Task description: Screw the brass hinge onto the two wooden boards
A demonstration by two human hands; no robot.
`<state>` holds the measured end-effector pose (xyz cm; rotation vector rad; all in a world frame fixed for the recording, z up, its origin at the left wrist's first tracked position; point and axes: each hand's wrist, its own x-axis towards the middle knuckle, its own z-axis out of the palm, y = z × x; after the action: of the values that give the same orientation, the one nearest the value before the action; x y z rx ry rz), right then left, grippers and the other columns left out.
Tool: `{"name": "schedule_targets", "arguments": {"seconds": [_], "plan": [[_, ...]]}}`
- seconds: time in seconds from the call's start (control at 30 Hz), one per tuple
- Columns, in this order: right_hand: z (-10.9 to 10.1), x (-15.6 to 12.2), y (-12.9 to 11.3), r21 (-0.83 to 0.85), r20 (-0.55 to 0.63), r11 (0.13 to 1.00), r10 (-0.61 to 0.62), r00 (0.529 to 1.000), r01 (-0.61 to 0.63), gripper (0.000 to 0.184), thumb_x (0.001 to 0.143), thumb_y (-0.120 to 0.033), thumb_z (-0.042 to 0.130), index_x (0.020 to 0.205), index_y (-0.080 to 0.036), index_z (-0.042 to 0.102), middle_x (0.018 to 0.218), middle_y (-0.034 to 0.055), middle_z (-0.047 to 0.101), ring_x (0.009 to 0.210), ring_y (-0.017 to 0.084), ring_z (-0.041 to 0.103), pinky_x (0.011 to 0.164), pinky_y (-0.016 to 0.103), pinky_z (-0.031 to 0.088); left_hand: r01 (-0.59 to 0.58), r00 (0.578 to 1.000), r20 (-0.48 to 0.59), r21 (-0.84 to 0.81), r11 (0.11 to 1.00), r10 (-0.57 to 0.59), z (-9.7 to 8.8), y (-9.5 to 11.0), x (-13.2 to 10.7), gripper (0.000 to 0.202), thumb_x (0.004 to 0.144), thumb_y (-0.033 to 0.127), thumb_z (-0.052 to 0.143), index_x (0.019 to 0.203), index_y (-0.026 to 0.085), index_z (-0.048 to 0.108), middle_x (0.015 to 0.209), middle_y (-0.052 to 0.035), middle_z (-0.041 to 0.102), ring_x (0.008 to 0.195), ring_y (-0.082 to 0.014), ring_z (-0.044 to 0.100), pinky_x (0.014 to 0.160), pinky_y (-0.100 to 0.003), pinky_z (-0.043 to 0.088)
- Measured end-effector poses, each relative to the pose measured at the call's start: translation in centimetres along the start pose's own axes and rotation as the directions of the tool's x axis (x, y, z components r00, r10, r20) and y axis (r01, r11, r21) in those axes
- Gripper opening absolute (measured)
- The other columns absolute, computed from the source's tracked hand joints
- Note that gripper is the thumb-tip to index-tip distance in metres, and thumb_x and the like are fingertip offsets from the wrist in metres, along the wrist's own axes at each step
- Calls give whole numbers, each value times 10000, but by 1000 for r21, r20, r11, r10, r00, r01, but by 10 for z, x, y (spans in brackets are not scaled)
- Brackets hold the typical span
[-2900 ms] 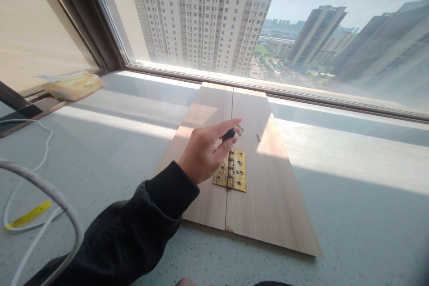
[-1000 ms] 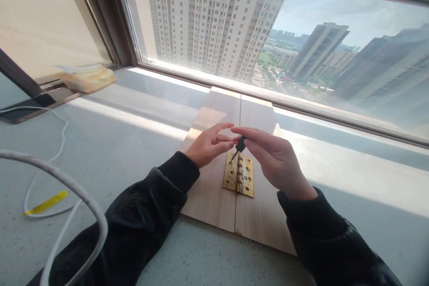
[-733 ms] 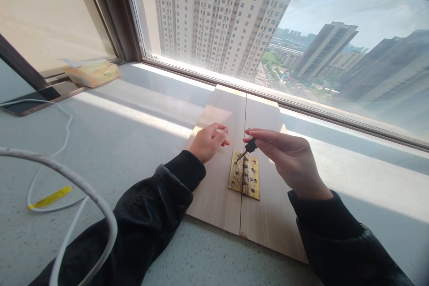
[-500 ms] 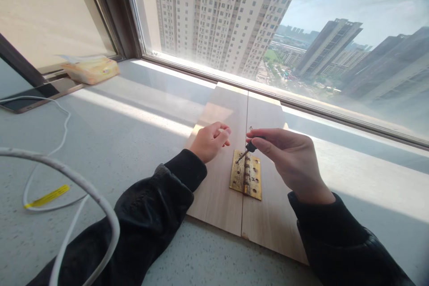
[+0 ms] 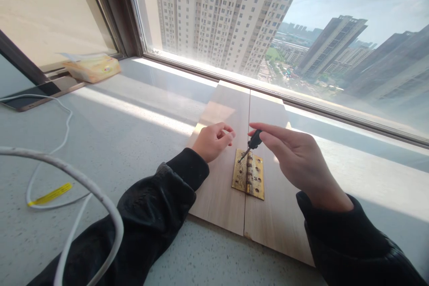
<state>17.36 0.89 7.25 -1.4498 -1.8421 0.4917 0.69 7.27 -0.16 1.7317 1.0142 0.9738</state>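
Two light wooden boards (image 5: 217, 187) lie side by side on a grey sill. A brass hinge (image 5: 248, 180) sits across their seam. My right hand (image 5: 295, 158) pinches a small black-handled screwdriver (image 5: 252, 143), whose tip points down at the hinge's upper left corner. My left hand (image 5: 212, 142) rests on the left board just left of the hinge, its fingers curled in; whether it holds anything is hidden. Both arms wear black sleeves.
A large window (image 5: 268, 31) runs along the far edge of the sill. A tissue pack (image 5: 91, 67) and a phone (image 5: 23, 102) lie at the far left. White cables (image 5: 60, 174) loop across the left side. Grey sill surface (image 5: 368, 178) stretches right of the boards.
The screwdriver passed from my left hand to my right hand. My left hand curled up and settled on the left board. The screwdriver tip came down to the hinge.
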Motion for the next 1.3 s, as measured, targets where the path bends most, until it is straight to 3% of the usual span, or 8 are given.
{"name": "schedule_targets", "arguments": {"seconds": [0.2,0.47,0.73,0.87,1.13,1.2,1.3], "plan": [[-6,0,1,0,58,1000,27,998,-27,283,839,-365,541,1077,-261,655,990,29,695,873,202,644,783,369,494,-2,1000,0,-32,999,2,2,-5,0,282,823,355,492,963,134,596,687,-52,657,629,-146,610,605,-277,493],[-5,1,-3,38,-47,995,95,994,-94,262,741,-374,661,961,-239,707,861,39,720,805,212,669,727,351,536,1,1000,7,-19,1000,-1,2,-8,1,233,807,253,476,975,140,591,690,-44,659,637,-139,610,619,-270,495],[2,-4,-7,-227,-201,974,-35,979,-12,250,731,-435,656,870,-234,711,717,22,694,593,164,607,554,310,477,9,1000,8,29,1000,-9,0,-1,0,225,807,274,488,950,140,599,681,-39,659,627,-142,606,619,-270,483],[6,-3,-8,-295,-248,956,-85,965,9,245,731,-449,646,724,-204,633,611,9,634,476,123,519,481,281,415,6,1000,8,22,1000,-6,0,-1,0,219,808,273,487,940,140,602,683,-38,657,631,-141,605,610,-265,481],[10,-4,-8,-487,-288,873,-205,935,42,295,746,-360,616,575,-207,430,490,-28,469,450,105,414,475,268,337,7,1000,10,43,999,-7,1,1,0,219,807,278,490,916,133,614,682,-44,660,634,-142,607,626,-274,480],[10,-4,-12,-487,-263,871,-216,940,64,258,754,-338,608,594,-203,456,479,-42,419,443,94,370,470,260,318,5,1000,12,37,999,-5,1,0,0,221,808,278,489,925,133,609,682,-43,660,635,-141,608,633,-276,482],[11,-5,-18,-338,-168,939,-133,977,70,183,784,-340,587,671,-200,557,463,-57,358,429,83,323,442,243,293,1,1000,8,27,1000,-2,1,-1,0,216,804,269,490,932,137,604,680,-38,657,637,-140,608,635,-273,483]]}}
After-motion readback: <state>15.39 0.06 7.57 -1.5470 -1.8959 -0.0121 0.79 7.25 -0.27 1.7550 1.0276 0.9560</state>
